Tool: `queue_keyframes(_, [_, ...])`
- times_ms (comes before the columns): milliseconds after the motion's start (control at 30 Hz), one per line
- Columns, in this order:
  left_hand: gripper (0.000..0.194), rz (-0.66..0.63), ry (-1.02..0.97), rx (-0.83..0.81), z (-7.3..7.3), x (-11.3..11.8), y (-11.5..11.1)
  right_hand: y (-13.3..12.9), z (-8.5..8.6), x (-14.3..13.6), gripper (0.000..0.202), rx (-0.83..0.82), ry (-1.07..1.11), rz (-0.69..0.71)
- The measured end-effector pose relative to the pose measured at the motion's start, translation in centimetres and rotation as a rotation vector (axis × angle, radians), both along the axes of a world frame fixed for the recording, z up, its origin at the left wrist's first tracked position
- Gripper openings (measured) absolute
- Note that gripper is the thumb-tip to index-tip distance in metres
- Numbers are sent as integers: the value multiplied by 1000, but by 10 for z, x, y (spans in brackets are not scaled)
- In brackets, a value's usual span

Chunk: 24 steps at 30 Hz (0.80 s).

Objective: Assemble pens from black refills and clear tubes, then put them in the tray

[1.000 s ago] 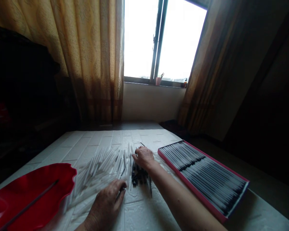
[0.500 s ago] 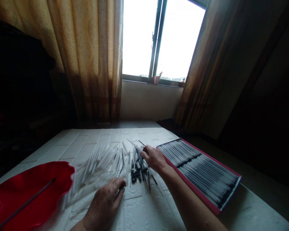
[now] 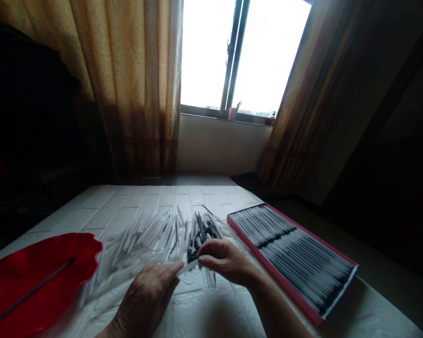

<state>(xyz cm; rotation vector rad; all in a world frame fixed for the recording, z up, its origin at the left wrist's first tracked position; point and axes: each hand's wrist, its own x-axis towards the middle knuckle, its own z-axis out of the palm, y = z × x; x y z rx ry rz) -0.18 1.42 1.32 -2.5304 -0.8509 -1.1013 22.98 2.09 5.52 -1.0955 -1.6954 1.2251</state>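
Between my two hands runs a short pale tube (image 3: 189,266), slightly tilted up to the right. My left hand (image 3: 148,291) is closed, with its fingertips on the tube's left end. My right hand (image 3: 223,259) pinches near the other end; its fingertips partly hide what lies there. Just beyond my right hand lies a pile of thin black-and-white pen parts (image 3: 204,227), some with black ends. Many clear, whitish tubes (image 3: 141,234) are spread loosely on the table ahead and to the left, around my left hand.
A red tray (image 3: 56,281) with a wavy rim stands at the left, a long thin rod (image 3: 31,291) lying in it. To the right, a shallow pink-edged box (image 3: 245,239) holds two rows of pens. The white brick-patterned table (image 3: 127,197) reaches toward the curtained window (image 3: 207,56).
My right hand has come back from the far side of the pile toward my left hand. Both hands now hold the pale tube between them. The view has shifted slightly.
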Motion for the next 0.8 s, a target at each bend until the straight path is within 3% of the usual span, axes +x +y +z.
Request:
queue_keyframes(100, [27, 3, -22, 20, -2, -1, 4, 1, -1, 1, 19, -29, -4, 12])
queue_keyframes(167, [31, 25, -38, 45, -3, -1, 5, 2, 0, 6, 22, 10, -87, -51])
queue_keyframes(300, [34, 53, -44, 64, -2, -1, 7, 0, 4, 14, 14, 210, -593, -296])
queue_keyframes(400, [34, 61, -38, 71, -3, -1, 6, -4, 5, 11, 6, 251, -858, -351])
queue_keyframes(800, [33, 50, -19, 42, -8, -2, 7, -2, -5, -3, 16, 212, -931, -324])
